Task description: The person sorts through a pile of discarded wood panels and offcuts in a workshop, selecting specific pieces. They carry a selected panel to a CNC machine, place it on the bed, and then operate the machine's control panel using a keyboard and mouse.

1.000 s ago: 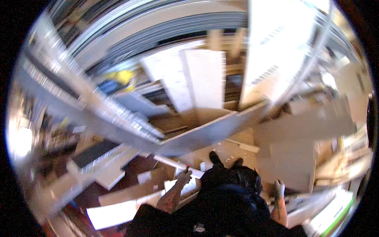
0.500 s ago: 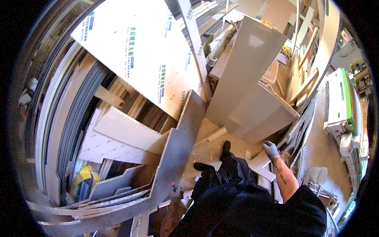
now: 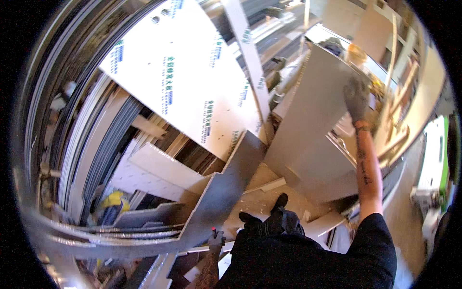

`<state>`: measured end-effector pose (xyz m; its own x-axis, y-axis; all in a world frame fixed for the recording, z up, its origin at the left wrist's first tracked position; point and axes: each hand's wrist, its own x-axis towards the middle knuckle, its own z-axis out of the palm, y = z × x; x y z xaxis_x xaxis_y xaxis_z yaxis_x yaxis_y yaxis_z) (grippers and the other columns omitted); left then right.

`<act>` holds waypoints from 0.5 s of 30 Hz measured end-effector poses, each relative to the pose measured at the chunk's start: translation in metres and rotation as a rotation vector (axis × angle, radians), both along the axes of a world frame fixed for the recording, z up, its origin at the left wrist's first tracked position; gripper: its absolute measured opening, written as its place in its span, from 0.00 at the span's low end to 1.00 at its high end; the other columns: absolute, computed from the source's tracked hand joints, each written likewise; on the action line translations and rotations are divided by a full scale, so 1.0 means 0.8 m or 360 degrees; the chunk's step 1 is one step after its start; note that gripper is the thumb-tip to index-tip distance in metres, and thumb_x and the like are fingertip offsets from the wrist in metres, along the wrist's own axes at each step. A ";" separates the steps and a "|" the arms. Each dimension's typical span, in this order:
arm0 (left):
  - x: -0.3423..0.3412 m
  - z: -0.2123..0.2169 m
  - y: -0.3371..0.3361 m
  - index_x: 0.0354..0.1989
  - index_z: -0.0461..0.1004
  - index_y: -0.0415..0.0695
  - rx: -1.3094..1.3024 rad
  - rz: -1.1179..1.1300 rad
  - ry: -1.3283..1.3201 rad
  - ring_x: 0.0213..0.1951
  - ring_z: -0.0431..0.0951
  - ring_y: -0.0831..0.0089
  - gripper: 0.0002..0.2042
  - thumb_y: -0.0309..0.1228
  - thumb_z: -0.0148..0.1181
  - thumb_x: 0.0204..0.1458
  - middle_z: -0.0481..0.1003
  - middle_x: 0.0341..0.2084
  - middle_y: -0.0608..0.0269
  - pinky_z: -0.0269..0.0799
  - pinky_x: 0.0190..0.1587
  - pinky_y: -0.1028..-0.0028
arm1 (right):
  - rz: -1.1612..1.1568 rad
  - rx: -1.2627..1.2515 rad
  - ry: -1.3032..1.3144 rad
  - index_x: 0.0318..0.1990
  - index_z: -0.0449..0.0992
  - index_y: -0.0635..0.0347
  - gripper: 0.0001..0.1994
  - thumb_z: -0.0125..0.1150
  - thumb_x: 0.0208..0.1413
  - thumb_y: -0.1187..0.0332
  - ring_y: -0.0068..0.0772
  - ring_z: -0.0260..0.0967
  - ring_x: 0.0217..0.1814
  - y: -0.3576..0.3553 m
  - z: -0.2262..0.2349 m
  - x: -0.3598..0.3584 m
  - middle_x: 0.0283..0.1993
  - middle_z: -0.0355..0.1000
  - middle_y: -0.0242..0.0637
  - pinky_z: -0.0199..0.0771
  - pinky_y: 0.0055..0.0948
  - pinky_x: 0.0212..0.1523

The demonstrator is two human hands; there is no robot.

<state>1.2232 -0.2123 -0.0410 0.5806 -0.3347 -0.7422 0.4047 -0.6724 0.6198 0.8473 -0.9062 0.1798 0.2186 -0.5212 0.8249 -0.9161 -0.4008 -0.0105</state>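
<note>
My gloved right hand (image 3: pixel 356 98) reaches far forward, its fingers stretched out at the upper right edge of a tall grey panel (image 3: pixel 310 108). Whether it touches that edge I cannot tell. The panel leans upright ahead of me, with an L-shaped outline and a wider lower part. Low on my left, my gloved left hand (image 3: pixel 217 239) is closed around a small red-tipped tool (image 3: pixel 213 229), whose kind is mostly hidden by the fingers. Right beside this hand stands a dark grey stepped panel (image 3: pixel 219 185).
A large white printed board (image 3: pixel 187 72) leans at the left, above stacked panels and a cream offcut (image 3: pixel 166 166). Wooden strips (image 3: pixel 402 96) stand at the right. A white and green box (image 3: pixel 433 164) lies farther right. Near my feet is a narrow offcut (image 3: pixel 266 185).
My right hand has moved from low beside my leg up and forward to the tall grey panel's upper edge. My left hand still holds the red-tipped tool. The view has shifted.
</note>
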 end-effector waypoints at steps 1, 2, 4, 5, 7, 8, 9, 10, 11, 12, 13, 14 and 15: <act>-0.009 0.011 -0.006 0.34 0.73 0.42 0.0029 -0.0013 -0.0028 0.16 0.69 0.77 0.11 0.39 0.61 0.54 0.73 0.18 0.64 0.65 0.20 0.75 | -0.0066 -0.0058 0.0246 0.58 0.71 0.53 0.23 0.59 0.56 0.57 0.50 0.70 0.49 -0.030 0.005 -0.017 0.47 0.72 0.46 0.65 0.46 0.61; -0.018 0.019 -0.010 0.34 0.74 0.42 0.0065 -0.0038 -0.0049 0.16 0.69 0.77 0.12 0.39 0.61 0.54 0.73 0.18 0.64 0.65 0.20 0.75 | -0.0135 0.0002 0.0274 0.57 0.72 0.52 0.23 0.59 0.56 0.56 0.50 0.70 0.50 -0.039 0.013 -0.016 0.48 0.71 0.47 0.66 0.47 0.60; -0.043 0.025 -0.005 0.31 0.75 0.40 0.0146 0.0083 -0.0113 0.16 0.69 0.77 0.13 0.39 0.61 0.53 0.73 0.18 0.63 0.65 0.19 0.75 | -0.0233 0.0248 0.0116 0.55 0.74 0.50 0.20 0.59 0.56 0.55 0.51 0.69 0.52 -0.034 0.040 0.002 0.48 0.71 0.48 0.68 0.48 0.58; -0.052 0.020 0.004 0.31 0.76 0.40 0.0248 0.0167 -0.0074 0.16 0.69 0.77 0.13 0.39 0.61 0.53 0.73 0.18 0.62 0.65 0.19 0.75 | -0.0136 0.0129 0.0096 0.50 0.77 0.49 0.17 0.59 0.55 0.55 0.53 0.70 0.50 -0.037 0.044 0.004 0.47 0.72 0.48 0.71 0.49 0.53; -0.074 0.014 0.026 0.32 0.76 0.38 0.0268 0.0174 -0.0023 0.17 0.71 0.76 0.15 0.40 0.62 0.52 0.74 0.18 0.62 0.67 0.19 0.75 | -0.0228 0.0363 0.0090 0.47 0.78 0.51 0.16 0.59 0.56 0.56 0.54 0.71 0.50 -0.045 0.045 0.003 0.46 0.72 0.48 0.71 0.50 0.50; -0.076 0.010 0.044 0.33 0.76 0.38 0.0159 0.0247 0.0136 0.17 0.71 0.76 0.15 0.40 0.61 0.52 0.74 0.19 0.62 0.67 0.19 0.75 | -0.0298 0.0485 0.0084 0.46 0.78 0.51 0.15 0.58 0.56 0.56 0.54 0.71 0.49 -0.045 0.050 -0.004 0.46 0.72 0.48 0.71 0.50 0.49; -0.079 -0.003 0.076 0.34 0.76 0.38 0.0054 0.0341 0.0284 0.17 0.71 0.76 0.15 0.40 0.61 0.52 0.74 0.19 0.62 0.68 0.19 0.75 | -0.0195 0.0424 0.0006 0.46 0.78 0.55 0.14 0.60 0.55 0.60 0.52 0.71 0.48 -0.023 0.062 0.015 0.44 0.73 0.48 0.71 0.48 0.51; -0.082 -0.014 0.090 0.34 0.77 0.38 -0.0071 0.0408 0.0438 0.17 0.71 0.76 0.15 0.40 0.61 0.52 0.74 0.19 0.62 0.68 0.19 0.75 | 0.0021 0.0507 -0.0243 0.46 0.77 0.56 0.14 0.61 0.55 0.61 0.48 0.72 0.46 -0.021 0.061 0.008 0.42 0.73 0.46 0.72 0.44 0.50; -0.086 -0.016 0.088 0.34 0.76 0.38 0.0046 0.0377 0.0310 0.16 0.70 0.76 0.15 0.40 0.61 0.53 0.73 0.19 0.63 0.67 0.18 0.75 | 0.0231 0.0585 -0.0486 0.46 0.77 0.57 0.13 0.62 0.56 0.62 0.44 0.72 0.44 -0.023 0.053 -0.001 0.41 0.73 0.44 0.72 0.41 0.49; -0.084 -0.018 0.084 0.34 0.76 0.38 0.0051 0.0389 0.0352 0.16 0.70 0.76 0.15 0.40 0.61 0.53 0.73 0.19 0.63 0.67 0.18 0.75 | 0.0446 0.0658 -0.0728 0.46 0.77 0.58 0.13 0.63 0.56 0.63 0.40 0.72 0.42 -0.023 0.045 -0.007 0.39 0.73 0.43 0.72 0.38 0.49; -0.080 -0.021 0.086 0.34 0.76 0.38 0.0061 0.0409 0.0391 0.16 0.70 0.76 0.15 0.40 0.61 0.53 0.74 0.19 0.63 0.68 0.19 0.75 | 0.0686 0.0937 -0.1216 0.49 0.75 0.59 0.15 0.64 0.57 0.64 0.28 0.68 0.40 -0.017 0.037 -0.004 0.38 0.73 0.37 0.70 0.28 0.46; -0.078 -0.021 0.088 0.34 0.76 0.38 0.0077 0.0442 0.0425 0.17 0.70 0.75 0.15 0.40 0.61 0.53 0.74 0.19 0.63 0.68 0.19 0.74 | 0.0661 0.0952 -0.1326 0.51 0.74 0.59 0.16 0.64 0.58 0.64 0.27 0.68 0.40 -0.001 0.037 0.010 0.39 0.73 0.37 0.70 0.27 0.45; -0.079 -0.020 0.083 0.34 0.76 0.38 0.0130 0.0416 0.0317 0.17 0.70 0.75 0.15 0.40 0.62 0.52 0.74 0.19 0.63 0.68 0.19 0.74 | 0.0634 0.0965 -0.1433 0.54 0.73 0.59 0.17 0.64 0.59 0.64 0.25 0.67 0.41 0.022 0.040 0.030 0.40 0.73 0.36 0.70 0.25 0.45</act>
<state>1.1602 -0.1459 -0.0569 0.4798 -0.1283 -0.8680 0.6777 -0.5741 0.4595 0.8712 -0.8883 0.2115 -0.0836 -0.9113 0.4031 -0.2887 -0.3650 -0.8851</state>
